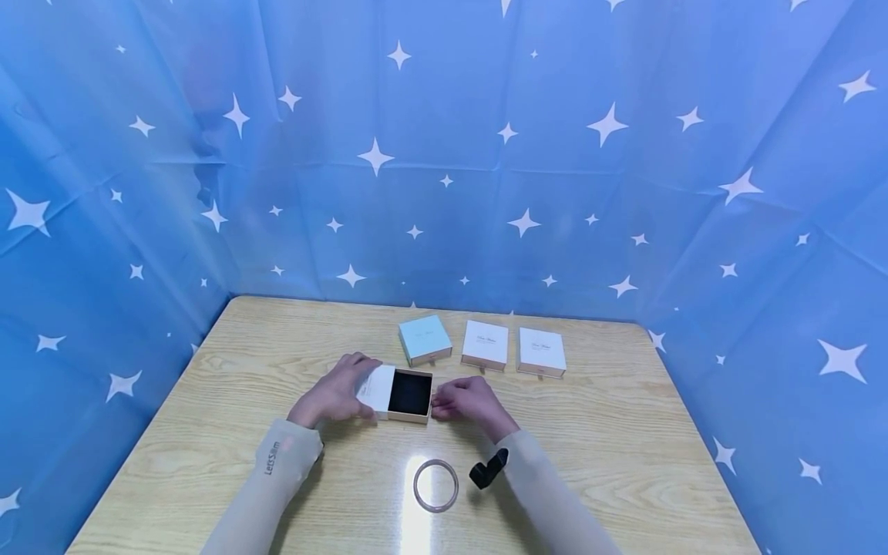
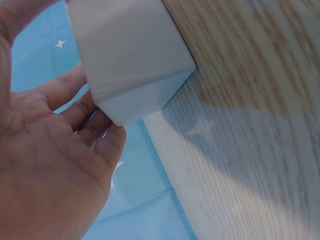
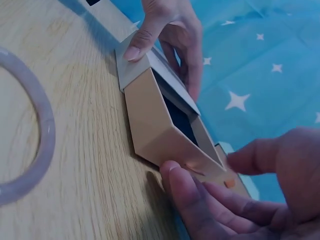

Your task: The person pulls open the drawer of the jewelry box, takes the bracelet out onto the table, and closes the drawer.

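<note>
My left hand (image 1: pixel 338 391) grips the white outer sleeve (image 1: pixel 377 388) of a small drawer box, thumb on the near side and fingers on the far side. From the sleeve the beige drawer (image 3: pixel 150 115) sticks out to the right, with a black pad (image 1: pixel 410 393) inside. At the drawer's front, my right hand (image 1: pixel 474 401) has its fingertips touching or very close to the wall beside a small ribbon tab (image 3: pixel 194 170); its thumb and fingers stand apart. A pale purplish bangle (image 3: pixel 46 125) lies on the table nearer the person, touched by neither hand.
Behind the hands stand a light blue box (image 1: pixel 425 337) and two white boxes, one in the middle (image 1: pixel 485 341) and one at right (image 1: pixel 542 349). They rest on a wood-grain table (image 1: pixel 624 462). Blue star-patterned cloth (image 1: pixel 444 208) surrounds the table's back and sides.
</note>
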